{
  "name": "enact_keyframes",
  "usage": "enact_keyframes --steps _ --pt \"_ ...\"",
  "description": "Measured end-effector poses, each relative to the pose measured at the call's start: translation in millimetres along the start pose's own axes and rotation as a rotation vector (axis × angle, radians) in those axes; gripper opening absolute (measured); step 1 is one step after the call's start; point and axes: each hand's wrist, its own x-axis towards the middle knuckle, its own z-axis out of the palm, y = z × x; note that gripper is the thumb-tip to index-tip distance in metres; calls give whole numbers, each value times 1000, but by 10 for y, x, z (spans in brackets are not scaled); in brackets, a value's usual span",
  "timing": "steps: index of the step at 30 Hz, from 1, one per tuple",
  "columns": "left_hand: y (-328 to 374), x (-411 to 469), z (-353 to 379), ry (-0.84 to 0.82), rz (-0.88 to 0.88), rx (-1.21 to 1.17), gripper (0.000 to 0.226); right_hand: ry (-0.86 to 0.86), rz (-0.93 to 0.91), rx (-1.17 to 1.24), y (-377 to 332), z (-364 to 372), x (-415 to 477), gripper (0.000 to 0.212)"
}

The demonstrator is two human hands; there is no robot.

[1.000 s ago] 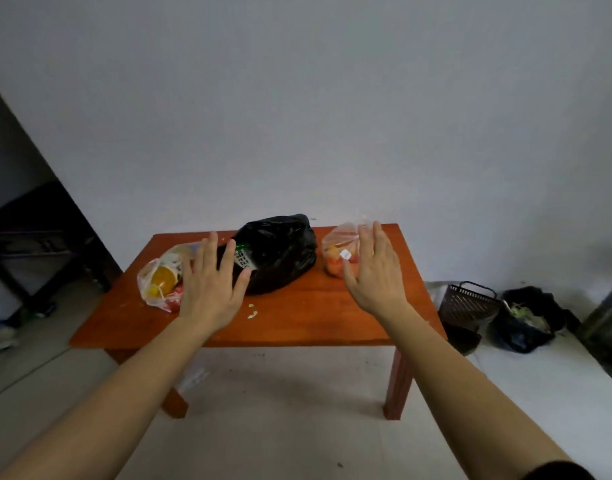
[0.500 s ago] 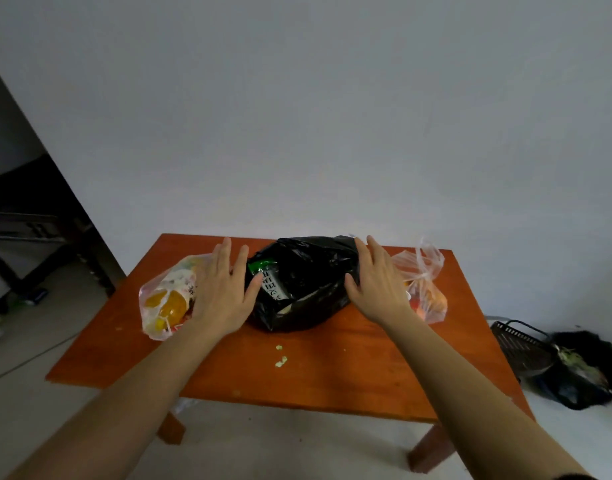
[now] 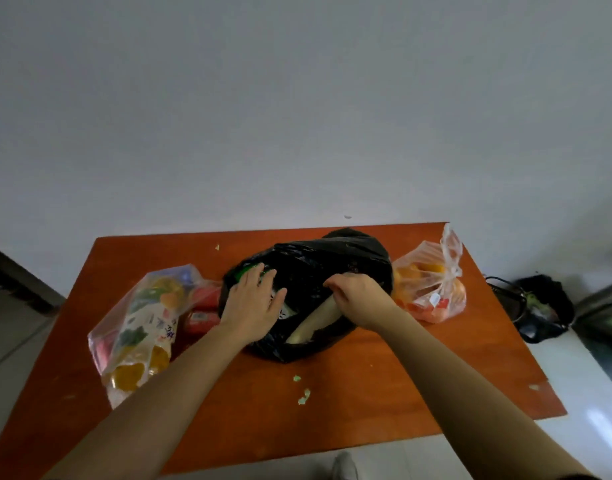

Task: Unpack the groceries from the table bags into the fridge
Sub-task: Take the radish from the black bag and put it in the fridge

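A black plastic bag [image 3: 318,261] lies in the middle of the orange-brown table [image 3: 384,386]. My left hand [image 3: 252,303] rests with spread fingers at its open mouth, over a green and white packet [image 3: 249,271]. My right hand [image 3: 358,297] grips the bag's upper edge with curled fingers, just above a pale roll [image 3: 311,325] showing inside. A clear bag of colourful packets and orange items [image 3: 141,323] lies to the left. On the right sits a knotted clear bag of orange and red produce [image 3: 432,289]. No fridge is in view.
Small green scraps [image 3: 302,396] lie on the table near its front edge. A dark basket and a black bag [image 3: 536,306] sit on the floor to the right. A bare grey wall rises behind the table. Dark furniture [image 3: 17,278] stands at far left.
I have come closer and now look down on the table. Both hands went from hovering beside the black bag to its mouth; my right hand closed on its edge.
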Motion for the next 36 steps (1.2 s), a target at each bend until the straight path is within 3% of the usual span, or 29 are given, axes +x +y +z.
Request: enact_keyframes --steps 4,9,15,18,22,25,31,36 --pt "-36 163 479 -291 -42 -214 42 -184 86 3 177 390 267 36" --pt "52 278 894 -452 -133 -267 52 -464 282 -56 516 753 328 73" --pt "181 440 1214 -598 -220 -160 65 -348 252 -234 700 858 403 82" --pt "254 471 1329 -666 -221 -81 83 -405 142 -319 724 877 568 87" --pt "333 494 1407 -645 -256 -68 77 -505 -50 -479 712 924 769 87" --pt "310 508 1337 -584 -253 -55 72 -495 -76 -577 746 976 853 81" --pt "247 602 895 -360 -183 7 76 -445 66 -412 854 812 1064 73" --pt "356 757 373 -156 -212 -172 82 -352 83 -279 917 585 1088 65"
